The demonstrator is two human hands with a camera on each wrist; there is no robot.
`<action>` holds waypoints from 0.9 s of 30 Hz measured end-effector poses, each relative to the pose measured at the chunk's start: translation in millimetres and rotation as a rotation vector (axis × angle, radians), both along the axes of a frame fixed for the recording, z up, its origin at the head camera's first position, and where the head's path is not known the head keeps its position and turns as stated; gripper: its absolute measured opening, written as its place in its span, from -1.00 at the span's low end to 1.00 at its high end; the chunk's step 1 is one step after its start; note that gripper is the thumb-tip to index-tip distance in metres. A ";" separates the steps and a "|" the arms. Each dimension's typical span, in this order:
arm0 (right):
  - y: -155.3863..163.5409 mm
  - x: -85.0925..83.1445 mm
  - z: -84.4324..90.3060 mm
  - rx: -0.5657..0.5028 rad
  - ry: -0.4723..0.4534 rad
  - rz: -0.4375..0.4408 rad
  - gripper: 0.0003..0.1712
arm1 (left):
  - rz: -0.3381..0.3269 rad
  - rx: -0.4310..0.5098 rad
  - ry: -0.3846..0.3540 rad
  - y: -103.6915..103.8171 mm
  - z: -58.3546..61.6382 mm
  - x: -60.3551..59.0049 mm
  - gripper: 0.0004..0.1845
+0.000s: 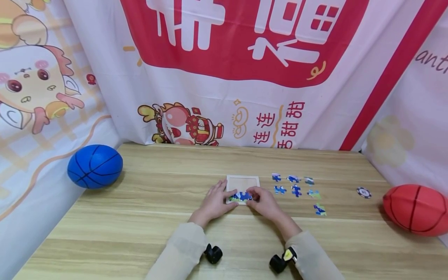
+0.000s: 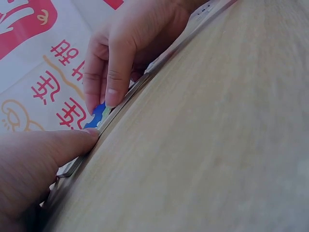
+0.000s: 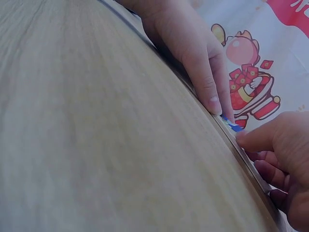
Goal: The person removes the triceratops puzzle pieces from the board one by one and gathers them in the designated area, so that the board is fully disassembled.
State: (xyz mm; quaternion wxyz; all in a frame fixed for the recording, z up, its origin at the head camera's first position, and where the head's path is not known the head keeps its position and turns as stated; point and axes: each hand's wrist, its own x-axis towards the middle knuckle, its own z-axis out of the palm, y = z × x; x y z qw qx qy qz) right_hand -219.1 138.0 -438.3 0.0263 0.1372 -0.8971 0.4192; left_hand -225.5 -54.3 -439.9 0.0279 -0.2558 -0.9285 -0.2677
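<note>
A small square puzzle tray (image 1: 242, 181) lies on the table, with blue and green jigsaw pieces (image 1: 236, 196) along its near side. My left hand (image 1: 214, 201) holds the tray at its near left corner, thumb on the front rim and index finger over the pieces. Opposite it, my right hand (image 1: 265, 203) pinches a blue jigsaw piece (image 1: 245, 196) at the tray's right part, thumb and index finger close together. Seen low from the left wrist, a blue-green piece (image 2: 98, 116) shows beneath the right fingertips. The right hand's other fingers curl inward in the right wrist view.
Several loose jigsaw pieces (image 1: 296, 190) lie right of the tray. Farther right are a round chip (image 1: 364, 192) and a red ball (image 1: 416, 210). A blue ball (image 1: 95, 166) sits at the table's left edge. Printed curtains (image 1: 210, 74) hang behind the table (image 1: 157, 167).
</note>
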 end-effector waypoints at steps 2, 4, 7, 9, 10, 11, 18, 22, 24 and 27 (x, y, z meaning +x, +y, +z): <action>0.7 0.4 0.4 0.015 0.006 0.005 -0.63 | 0.002 -0.003 0.001 0.2 0.0 -0.1 -0.49; 1.2 0.7 0.5 0.027 0.011 0.005 -0.63 | 0.004 -0.003 -0.001 0.4 0.1 -0.2 -0.48; 2.1 0.3 0.5 0.035 0.000 -0.003 -0.64 | 0.006 -0.005 -0.004 0.7 0.2 -0.7 -0.48; 2.9 0.0 1.0 0.033 -0.017 -0.011 -0.64 | 0.008 -0.008 -0.007 1.0 -0.3 -1.1 -0.48; 3.5 0.1 1.4 0.031 -0.026 -0.014 -0.64 | 0.009 -0.009 -0.009 1.1 -0.6 -1.3 -0.48; 4.4 -0.1 1.7 0.027 -0.036 -0.016 -0.63 | 0.010 -0.012 -0.009 1.0 -1.0 -1.3 -0.48; 15.9 3.0 12.6 -0.080 -0.122 -0.025 -0.62 | 0.020 -0.014 -0.017 0.4 -2.0 -1.3 -0.49; 30.2 6.3 21.1 -0.094 -0.088 -0.002 -0.63 | 0.015 -0.004 -0.016 0.7 -1.4 -1.5 -0.49; 39.0 9.8 25.6 -0.097 -0.086 0.005 -0.63 | 0.013 -0.003 -0.014 0.7 -1.7 -1.5 -0.49; 54.3 15.9 32.1 -0.101 -0.061 0.005 -0.63 | 0.009 0.000 -0.010 0.9 -2.3 -1.7 -0.50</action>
